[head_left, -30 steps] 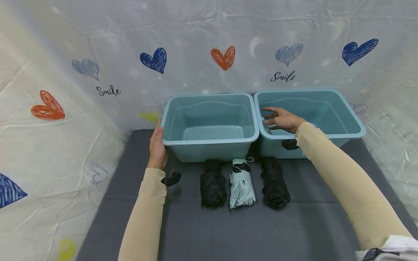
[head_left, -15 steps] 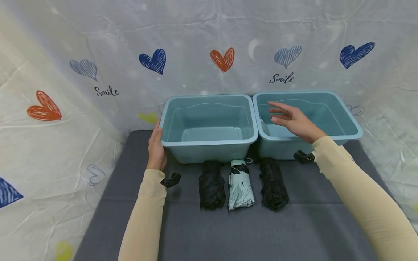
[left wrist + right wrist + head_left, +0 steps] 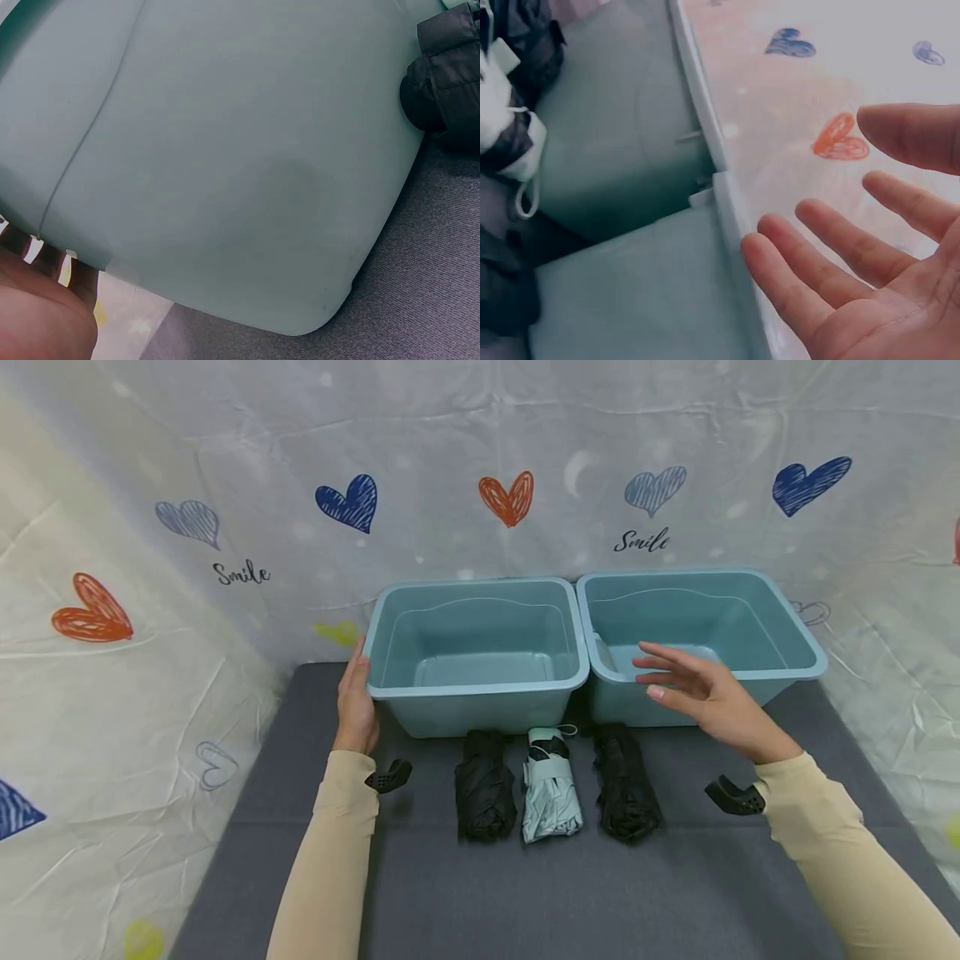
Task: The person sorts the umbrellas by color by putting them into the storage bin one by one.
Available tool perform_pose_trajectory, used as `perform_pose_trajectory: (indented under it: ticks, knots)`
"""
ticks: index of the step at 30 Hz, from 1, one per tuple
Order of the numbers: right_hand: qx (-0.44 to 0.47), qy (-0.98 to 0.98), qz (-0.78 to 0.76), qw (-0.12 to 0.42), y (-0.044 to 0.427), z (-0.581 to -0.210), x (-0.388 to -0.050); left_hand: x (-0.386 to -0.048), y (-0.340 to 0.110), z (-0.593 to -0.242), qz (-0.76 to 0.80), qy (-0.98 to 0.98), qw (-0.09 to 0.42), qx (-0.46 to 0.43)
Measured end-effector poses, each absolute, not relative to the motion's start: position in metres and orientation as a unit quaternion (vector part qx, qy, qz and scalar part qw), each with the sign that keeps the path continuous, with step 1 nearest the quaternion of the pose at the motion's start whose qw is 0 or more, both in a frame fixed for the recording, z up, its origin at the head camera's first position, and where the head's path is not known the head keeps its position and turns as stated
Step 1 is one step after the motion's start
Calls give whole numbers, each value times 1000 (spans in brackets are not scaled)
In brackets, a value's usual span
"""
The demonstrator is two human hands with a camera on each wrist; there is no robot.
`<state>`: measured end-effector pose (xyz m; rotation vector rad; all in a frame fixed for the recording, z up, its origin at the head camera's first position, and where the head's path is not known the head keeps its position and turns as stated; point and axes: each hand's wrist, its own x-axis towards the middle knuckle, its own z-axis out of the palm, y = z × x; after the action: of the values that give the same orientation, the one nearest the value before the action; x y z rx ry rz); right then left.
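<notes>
Your left hand (image 3: 356,710): straight fingers, slightly apart, against left bin (image 3: 480,714), outer side | your right hand (image 3: 708,702): raised near right bin (image 3: 690,618), fingers spread | bins: side by side on table (image 3: 570,893)

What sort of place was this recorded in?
Likely a makeshift recording booth: wrinkled heart-printed sheeting behind and beside a dark grey table, with two light-blue tubs and three folded umbrellas lined up.

Around the back and both sides of a dark grey table (image 3: 465,893) hangs a pale, creased curtain (image 3: 420,435) printed with blue, orange and yellow hearts (image 3: 510,508), a white crescent moon (image 3: 572,475) and the word "Smile" (image 3: 241,574) twice, yellower toward the left.
</notes>
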<state>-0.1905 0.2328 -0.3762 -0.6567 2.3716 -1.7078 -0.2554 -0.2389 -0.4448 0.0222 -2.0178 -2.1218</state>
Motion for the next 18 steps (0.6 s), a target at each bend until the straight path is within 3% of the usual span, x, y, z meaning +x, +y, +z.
perform_pose_trajectory:
  ticks: [7, 18]
  knots:
    - [-198, 791, -570, 99, 244, -415, -167, -255, -239, -444, -721, -684, 108, 12]
    - [-104, 846, -497, 163, 246, -477, -158, -255, -239, -444, -723, -682, 108, 11]
